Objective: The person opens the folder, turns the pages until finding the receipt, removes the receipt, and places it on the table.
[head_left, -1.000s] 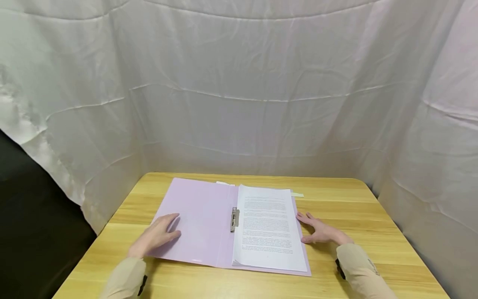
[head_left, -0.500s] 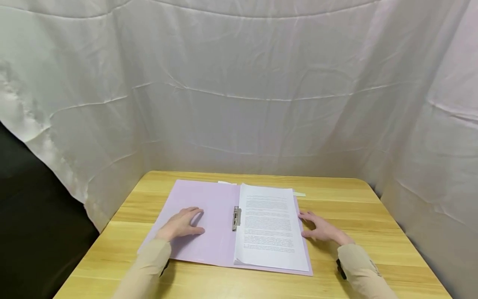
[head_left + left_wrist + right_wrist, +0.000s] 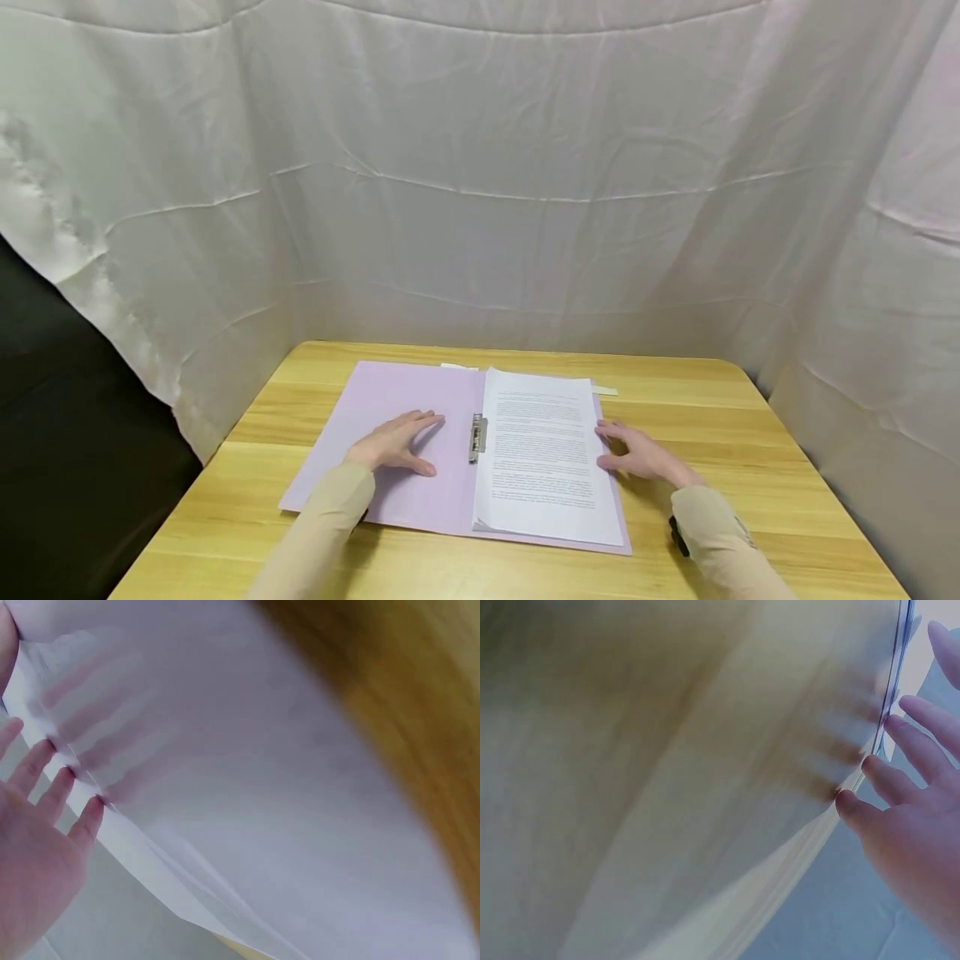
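Note:
A lilac folder point(image 3: 382, 387) lies spread open on the wooden table. Its right half carries a stack of printed paper point(image 3: 547, 467), beside a metal lever clip point(image 3: 477, 438) near the spine. My left hand point(image 3: 397, 443) is over the folder's left cover, fingers extended toward the clip; in the left wrist view its fingertips point(image 3: 96, 806) meet the lilac surface. At the folder's right edge is my right hand point(image 3: 639, 455), thumb and fingers spread. The right wrist view shows its fingertips point(image 3: 845, 799) by the edge of the folder. Neither hand grips anything.
Pale tabs point(image 3: 604, 390) stick out past the folder's top right. The wooden table point(image 3: 675, 392) extends around the folder. Grey-white curtains point(image 3: 480, 250) enclose the back and sides, with a black area point(image 3: 67, 450) at far left.
My left hand has slid rightward over the lilac cover, from its outer edge toward the clip. My right hand has stayed almost in place at the right edge.

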Demonstrator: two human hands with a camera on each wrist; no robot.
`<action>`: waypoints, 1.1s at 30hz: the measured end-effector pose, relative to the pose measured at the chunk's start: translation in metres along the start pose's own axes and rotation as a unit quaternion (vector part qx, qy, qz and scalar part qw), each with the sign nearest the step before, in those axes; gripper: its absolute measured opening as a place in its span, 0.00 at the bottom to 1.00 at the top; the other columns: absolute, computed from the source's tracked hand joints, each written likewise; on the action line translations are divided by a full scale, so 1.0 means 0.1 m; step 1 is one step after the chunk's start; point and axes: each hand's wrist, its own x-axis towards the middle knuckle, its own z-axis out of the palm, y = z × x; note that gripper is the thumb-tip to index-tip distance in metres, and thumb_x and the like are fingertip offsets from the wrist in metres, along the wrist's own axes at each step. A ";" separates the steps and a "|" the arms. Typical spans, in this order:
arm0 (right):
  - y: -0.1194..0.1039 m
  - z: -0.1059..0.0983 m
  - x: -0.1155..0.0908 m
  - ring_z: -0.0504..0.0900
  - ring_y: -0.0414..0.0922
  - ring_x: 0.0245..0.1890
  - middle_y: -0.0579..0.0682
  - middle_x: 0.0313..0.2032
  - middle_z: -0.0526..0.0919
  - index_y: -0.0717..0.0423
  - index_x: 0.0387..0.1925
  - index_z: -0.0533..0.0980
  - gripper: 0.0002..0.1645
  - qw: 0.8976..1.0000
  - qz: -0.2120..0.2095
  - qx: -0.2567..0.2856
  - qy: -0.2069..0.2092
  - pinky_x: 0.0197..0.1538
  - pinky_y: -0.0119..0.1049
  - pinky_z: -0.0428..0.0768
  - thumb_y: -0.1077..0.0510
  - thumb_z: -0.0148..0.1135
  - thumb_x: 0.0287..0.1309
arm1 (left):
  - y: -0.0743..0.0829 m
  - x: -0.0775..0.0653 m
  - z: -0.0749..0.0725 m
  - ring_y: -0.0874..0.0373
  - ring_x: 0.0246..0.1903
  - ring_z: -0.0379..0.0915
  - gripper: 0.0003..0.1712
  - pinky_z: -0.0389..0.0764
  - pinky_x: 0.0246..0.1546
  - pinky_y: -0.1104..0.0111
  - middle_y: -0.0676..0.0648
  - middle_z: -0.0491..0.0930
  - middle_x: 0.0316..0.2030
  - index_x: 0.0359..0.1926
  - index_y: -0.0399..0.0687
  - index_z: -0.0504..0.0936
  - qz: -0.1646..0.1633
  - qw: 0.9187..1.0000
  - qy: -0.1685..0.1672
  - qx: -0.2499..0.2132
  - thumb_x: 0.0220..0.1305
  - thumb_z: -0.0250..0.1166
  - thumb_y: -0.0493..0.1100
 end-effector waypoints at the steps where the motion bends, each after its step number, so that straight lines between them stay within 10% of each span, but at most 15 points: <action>1: 0.00 0.00 0.00 0.52 0.76 0.73 0.73 0.73 0.59 0.69 0.69 0.66 0.39 1.000 0.000 0.002 0.000 0.71 0.74 0.54 0.52 0.66 0.64 | 0.02 0.01 0.00 0.33 0.76 0.52 0.56 0.54 0.76 0.39 0.35 0.59 0.76 0.76 0.44 0.61 -0.001 1.000 -0.007 -0.003 0.51 0.78 0.56; 33: 0.13 -0.12 0.10 0.59 0.77 0.70 0.76 0.69 0.64 0.72 0.65 0.69 0.39 0.998 -0.036 -0.017 0.044 0.70 0.73 0.59 0.55 0.71 0.58 | 0.44 0.07 0.28 0.38 0.69 0.62 0.61 0.68 0.70 0.43 0.39 0.60 0.69 0.78 0.55 0.59 0.032 0.999 -0.039 0.015 0.46 0.80 0.62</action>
